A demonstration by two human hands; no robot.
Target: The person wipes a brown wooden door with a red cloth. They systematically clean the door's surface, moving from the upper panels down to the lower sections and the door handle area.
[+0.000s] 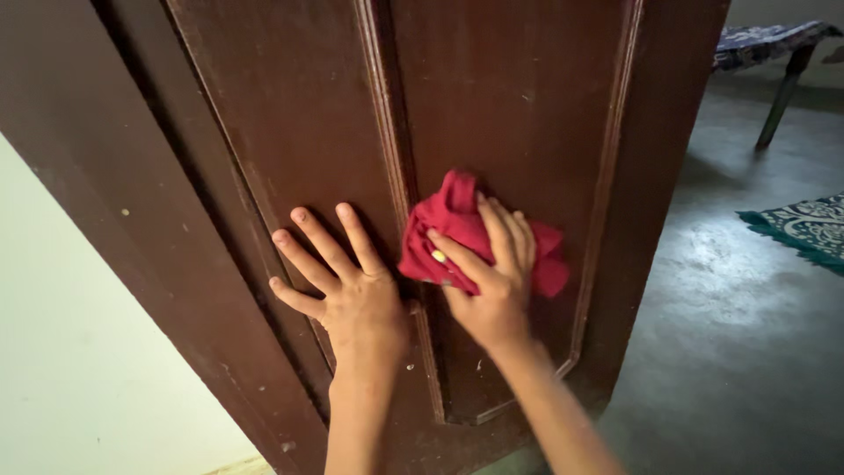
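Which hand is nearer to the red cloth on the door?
Right. The right hand presses the red cloth against the brown door, fingers spread over it. The left hand lies flat on the door just left of the cloth, not touching it.

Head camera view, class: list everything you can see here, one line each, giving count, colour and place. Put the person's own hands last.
door: one, dark brown wood with raised panels, fills the left and middle of the view
cloth: one, red, bunched, pressed against the door's right panel
wall: one, pale, lower left beside the door
floor: one, grey, right side
rug: one, green with pale pattern, right edge on the floor
bench: one, dark legs, patterned blue cover, top right
left hand: one, fingers spread, flat on the door
right hand: one, on the cloth, pressing it to the door
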